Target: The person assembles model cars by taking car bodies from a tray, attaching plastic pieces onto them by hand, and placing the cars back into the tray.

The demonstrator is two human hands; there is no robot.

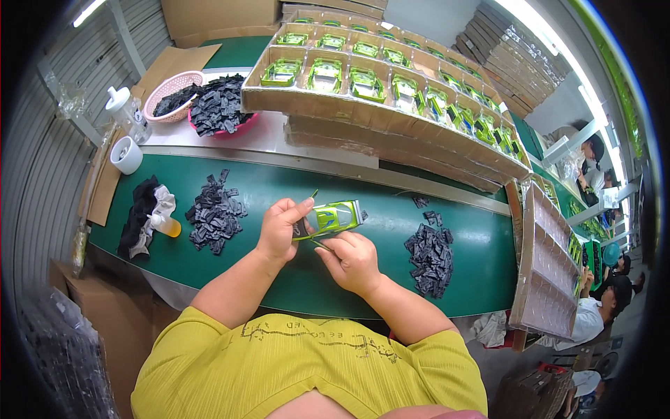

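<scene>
Over the green worktop, my left hand point(280, 229) is closed on the left end of a bright green toy car body point(336, 217) with clear windows. A thin green strip of it sticks up beside my thumb. Just below the car, my right hand point(352, 261) is pinched near its lower edge. Only a thin dark edge shows at those fingertips, so I cannot make out what they hold. One heap of small black plastic pieces point(213, 213) lies left of my hands, and another heap of black pieces point(430, 260) lies to the right.
A wide divided cardboard tray point(335, 103) of green car bodies stands at the back. Black pieces fill a pink bowl point(244, 126) and basket point(155, 112). Left are a white cup point(125, 155) and dark cloth point(139, 220). Another divided tray point(551, 258) stands right, near other people.
</scene>
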